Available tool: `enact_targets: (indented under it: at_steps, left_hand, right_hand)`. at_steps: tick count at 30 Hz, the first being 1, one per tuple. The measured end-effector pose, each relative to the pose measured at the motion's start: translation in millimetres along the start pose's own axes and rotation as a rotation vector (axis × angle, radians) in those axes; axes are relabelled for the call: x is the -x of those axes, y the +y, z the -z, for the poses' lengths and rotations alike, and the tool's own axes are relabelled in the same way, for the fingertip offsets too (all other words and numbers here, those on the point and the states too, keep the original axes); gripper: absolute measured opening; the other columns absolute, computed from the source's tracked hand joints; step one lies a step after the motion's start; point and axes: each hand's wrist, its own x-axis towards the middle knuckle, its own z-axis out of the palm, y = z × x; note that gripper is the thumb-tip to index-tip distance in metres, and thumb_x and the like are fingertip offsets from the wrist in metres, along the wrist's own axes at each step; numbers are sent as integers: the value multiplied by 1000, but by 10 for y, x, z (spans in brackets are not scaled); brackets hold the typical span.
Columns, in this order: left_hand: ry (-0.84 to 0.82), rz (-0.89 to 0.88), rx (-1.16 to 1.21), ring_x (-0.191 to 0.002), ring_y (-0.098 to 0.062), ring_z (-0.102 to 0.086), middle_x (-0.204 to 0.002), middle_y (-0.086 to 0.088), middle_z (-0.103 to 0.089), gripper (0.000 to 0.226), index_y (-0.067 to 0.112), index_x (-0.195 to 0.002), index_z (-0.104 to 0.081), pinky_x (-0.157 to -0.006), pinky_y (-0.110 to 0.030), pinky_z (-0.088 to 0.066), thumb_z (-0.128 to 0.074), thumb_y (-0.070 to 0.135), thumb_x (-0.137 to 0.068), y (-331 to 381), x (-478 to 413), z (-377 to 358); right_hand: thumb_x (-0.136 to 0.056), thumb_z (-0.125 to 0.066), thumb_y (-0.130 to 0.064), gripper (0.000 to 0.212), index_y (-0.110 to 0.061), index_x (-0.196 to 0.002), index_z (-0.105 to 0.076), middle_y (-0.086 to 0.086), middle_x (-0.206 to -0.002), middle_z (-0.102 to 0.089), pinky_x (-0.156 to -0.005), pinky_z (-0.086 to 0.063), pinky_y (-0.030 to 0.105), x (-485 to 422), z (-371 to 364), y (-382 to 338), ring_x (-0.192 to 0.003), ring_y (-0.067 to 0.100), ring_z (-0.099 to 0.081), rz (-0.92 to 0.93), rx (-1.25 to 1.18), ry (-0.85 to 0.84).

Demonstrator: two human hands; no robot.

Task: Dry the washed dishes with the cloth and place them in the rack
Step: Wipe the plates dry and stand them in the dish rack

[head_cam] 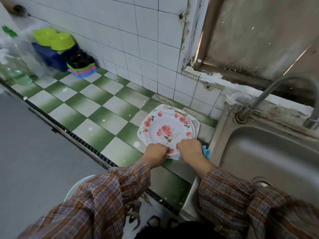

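Note:
A stack of white plates lies on the green-and-white tiled counter point(89, 107), just left of the sink. The top plate point(165, 130) is round with pink roses; a squarish plate point(196, 125) shows under it. My left hand point(158, 153) grips the near rim of the top plate. My right hand point(189, 149) also holds the near rim, and a blue cloth point(206, 151) sticks out from under that hand.
The steel sink point(269, 159) with its tap point(279, 88) fills the right side. At the back left stand a blue bin with green bowls point(53, 38), stacked coloured trays point(82, 66) and clear bottles point(15, 62). A white round object point(76, 187) shows below the counter edge.

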Motion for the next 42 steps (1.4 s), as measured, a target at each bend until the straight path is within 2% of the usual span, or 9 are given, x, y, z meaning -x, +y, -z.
enact_targets:
  at_steps: [5,10,16,22,25,28,32,37,42]
  left_hand:
    - [-34,-14,-38,-101,-25,-59,-109,-6,-66,25,14,-114,-62,-85,-34,-45,-45,14,-96,15,27,-12]
    - [-43,-53,-137,-98,-26,-61,-104,-5,-67,26,15,-112,-65,-70,-29,-40,-44,17,-96,40,36,10]
    - [-31,-28,-155,-106,-25,-61,-111,-6,-67,27,14,-120,-62,-79,-33,-48,-47,19,-98,43,49,57]
    - [-25,-152,0,-122,-24,-48,-135,-6,-54,53,16,-145,-41,-96,-35,-43,-53,36,-97,-53,194,76]
    - [23,-222,4,-121,-25,-50,-135,-7,-53,50,15,-142,-45,-93,-39,-46,-46,41,-100,-59,291,92]
    - [81,-323,-94,-106,-30,-58,-121,-11,-60,62,12,-138,-50,-78,-41,-52,-25,53,-98,-49,379,147]
    - [137,-413,-156,-85,-30,-65,-100,-12,-68,62,22,-144,-31,-63,-37,-54,-3,55,-100,-57,427,209]
    - [125,-326,-215,-68,-22,-50,-76,-5,-50,51,33,-153,-8,-61,-32,-33,-19,42,-105,92,523,635]
    - [299,-203,86,-59,-18,-52,-61,1,-48,49,36,-150,-27,-61,-29,-42,-24,44,-102,122,443,868]
  right_hand:
    - [-97,-51,-16,21,-19,-115,-63,2,-115,-65,-82,-49,31,53,84,-17,-105,21,-63,6,55,-16]
    - [-97,-50,-7,17,-12,-106,-63,6,-109,-67,-80,-50,32,139,109,-110,-101,22,-64,22,162,0]
    - [-96,-51,-7,16,-14,-104,-64,3,-104,-66,-73,-46,29,212,138,-108,-96,19,-64,8,133,38]
    - [-96,-51,-19,19,-21,-110,-63,0,-107,-64,-76,-47,32,315,154,-23,-102,21,-61,-44,2,44]
    - [-93,-55,-24,21,-25,-111,-66,-3,-105,-66,-70,-44,30,379,206,11,-97,20,-64,-40,-33,67]
    - [-89,-61,-30,25,-29,-112,-67,-5,-104,-66,-70,-44,29,462,288,25,-94,18,-64,-27,-93,40]
    - [-85,-66,-30,25,-29,-110,-69,-6,-102,-66,-69,-46,29,577,427,97,-91,17,-62,-6,-175,27]
    - [-74,-79,-31,33,-29,-105,-68,-6,-118,-60,-72,-40,28,662,618,344,-99,13,-55,-67,-550,120]
    - [-76,-82,-23,24,-25,-93,-64,5,-114,-63,-84,-48,32,610,799,579,-102,22,-58,-224,-1196,324]
